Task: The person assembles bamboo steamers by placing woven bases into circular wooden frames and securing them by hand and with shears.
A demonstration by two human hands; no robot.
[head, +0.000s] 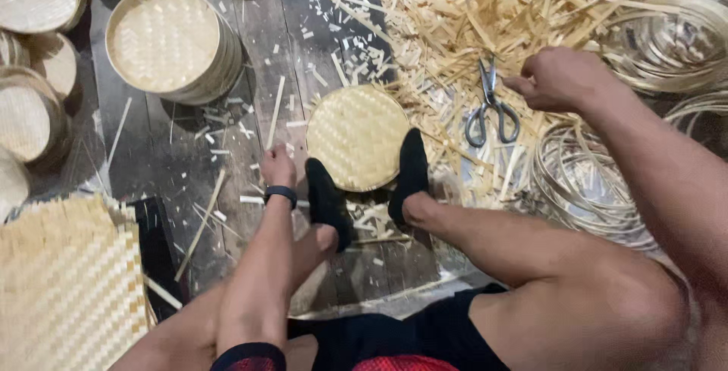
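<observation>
Dark wooden floorboards (163,162), littered with pale chips, carry the whole scene. Dead centre sits one round woven bamboo disc (356,137), pinned flat between two black-socked feet (327,203), which looks like a way of steadying it on the boards. The left hand (277,166), a dark band at its wrist, reaches down to the floor just beside the disc's left edge; its fingers are hidden, so I cannot tell what, if anything, it grips. Over on the other side, the right hand (560,77) is curled into a tight fist above the heap of bamboo offcuts (470,15), and whether it pinches a strip I cannot tell. One pair of scissors (491,109) lies close below it, within easy reach. Further out: coils of split bamboo hoops (588,181) at right, a stack of finished round trays (171,41) at upper left with several more at the left edge, and one flat woven mat (68,280) at lower left.
</observation>
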